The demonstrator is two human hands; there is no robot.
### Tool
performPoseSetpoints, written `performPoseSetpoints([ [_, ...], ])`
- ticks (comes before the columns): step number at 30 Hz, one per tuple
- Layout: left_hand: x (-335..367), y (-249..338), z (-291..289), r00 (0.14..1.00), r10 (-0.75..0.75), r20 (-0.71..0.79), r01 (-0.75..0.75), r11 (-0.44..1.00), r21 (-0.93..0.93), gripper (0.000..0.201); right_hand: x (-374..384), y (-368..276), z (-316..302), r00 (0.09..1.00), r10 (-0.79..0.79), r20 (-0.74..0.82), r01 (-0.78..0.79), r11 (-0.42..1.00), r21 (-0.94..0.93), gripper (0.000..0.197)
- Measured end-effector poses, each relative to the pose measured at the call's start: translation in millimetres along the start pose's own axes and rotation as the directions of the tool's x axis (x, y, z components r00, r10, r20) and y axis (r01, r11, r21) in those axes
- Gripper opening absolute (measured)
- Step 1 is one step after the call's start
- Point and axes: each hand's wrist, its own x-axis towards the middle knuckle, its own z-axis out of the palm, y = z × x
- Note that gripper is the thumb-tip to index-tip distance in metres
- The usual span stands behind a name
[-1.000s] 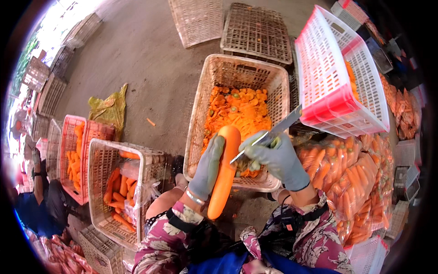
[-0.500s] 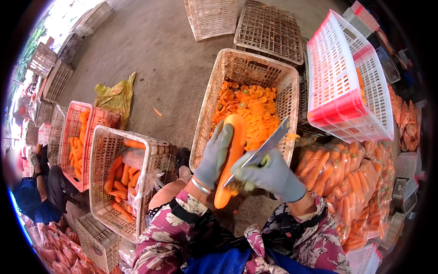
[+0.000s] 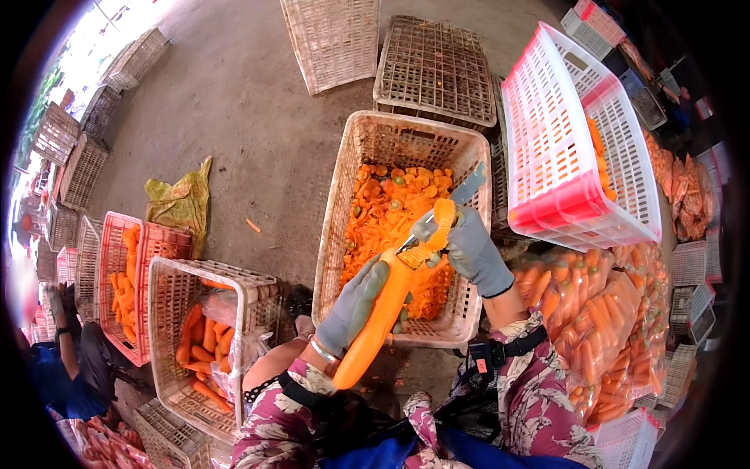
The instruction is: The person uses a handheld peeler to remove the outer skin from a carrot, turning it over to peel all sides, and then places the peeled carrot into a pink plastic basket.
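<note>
My gloved left hand (image 3: 353,306) is wrapped round a large, thick carrot (image 3: 366,344), which slants with its far end up and to the right. My gloved right hand (image 3: 475,252) grips a peeling knife (image 3: 470,185), whose flat metal end sticks out beyond the fingers. The knife's near end lies against the carrot's far end. A wide orange strip of peel (image 3: 444,215) curls up there beside the right fingers. Below both hands stands a dirty white plastic crate (image 3: 391,134), part-filled with peelings and cut carrot ends (image 3: 371,223).
To the left, a white crate (image 3: 254,289) and a pink crate (image 3: 139,293) hold carrots. Bagged carrots (image 3: 601,313) pile up at right, below a tilted red-and-white crate (image 3: 558,207). Another person (image 3: 66,367) sits far left. A yellow-green sack (image 3: 180,203) lies on the floor.
The carrot has tilted further right at its far end. My right hand has moved up along it to the far end, where a peel strip now curls. The whole view has shifted slightly.
</note>
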Motion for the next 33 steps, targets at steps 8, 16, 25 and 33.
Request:
performPoseSetpoints([
  [8,-3.4,2.4,-3.2,0.999,-0.034,0.015,0.033,0.998,0.056,0.06,0.7,5.3,-11.6,0.997,0.073,-0.028,-0.071,0.995,0.069,0.011],
  [16,-4.1,-12.7,-5.3,0.999,0.014,-0.049,-0.009,0.996,0.092,0.056,-17.5,-3.1,-4.1,0.997,0.02,-0.074,-0.028,0.994,-0.107,0.012],
  [25,-32.6,-1.8,1.7,0.995,-0.042,0.093,0.043,0.999,-0.01,0.06,-1.8,1.5,-53.5,0.908,-0.163,-0.387,-0.033,0.891,-0.453,0.018],
  [33,-8.7,-2.3,-19.0,0.979,0.12,-0.165,-0.16,0.953,-0.257,0.068,-26.2,-8.6,14.2,0.989,-0.036,-0.145,-0.005,0.963,-0.27,0.018],
])
